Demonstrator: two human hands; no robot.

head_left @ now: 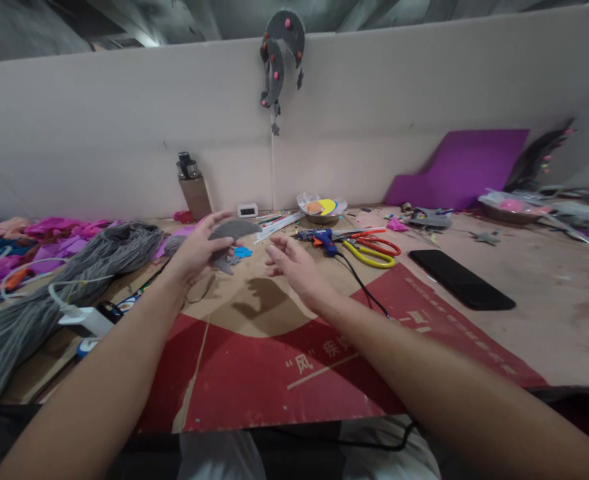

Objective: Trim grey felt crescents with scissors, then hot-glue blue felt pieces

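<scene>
My left hand is closed on a dark grey felt crescent, raised over the cardboard. Its thumb lies across the felt, and a pointed end hangs below the fingers. To its right, my right hand is held in the air with loosely bent fingers, apart from the crescent, and nothing shows in it. Small blue pieces lie behind and between the hands. Just beyond my right hand rests a blue glue gun, its black cord running toward me.
Red-printed cardboard covers the table's front. Yellow-handled pliers, red-handled scissors and a black phone lie right. Grey yarn, a white charger and coloured scraps crowd the left. A decorated crescent hangs on the wall.
</scene>
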